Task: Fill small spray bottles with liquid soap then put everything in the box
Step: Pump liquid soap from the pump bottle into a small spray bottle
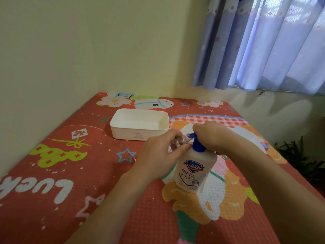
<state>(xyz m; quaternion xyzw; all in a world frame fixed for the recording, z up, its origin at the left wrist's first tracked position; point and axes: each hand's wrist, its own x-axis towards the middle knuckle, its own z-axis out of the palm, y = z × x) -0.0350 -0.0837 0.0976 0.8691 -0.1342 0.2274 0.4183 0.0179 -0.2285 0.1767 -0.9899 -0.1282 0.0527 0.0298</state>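
Note:
A white liquid soap bottle (195,169) with a blue pump head stands upright on the red patterned mat. My left hand (158,154) grips a small clear spray bottle (177,142), tilted so that its open neck meets the blue pump nozzle. My right hand (211,134) lies on top of the pump head and hides most of it. A white rectangular box (121,131) with nothing visible in it sits just beyond my hands, open at the top.
The red cartoon mat (70,173) covers the surface up to the yellow wall on the left and at the back. A blue floral curtain (263,43) hangs at the upper right. A green plant (299,155) shows past the mat's right edge.

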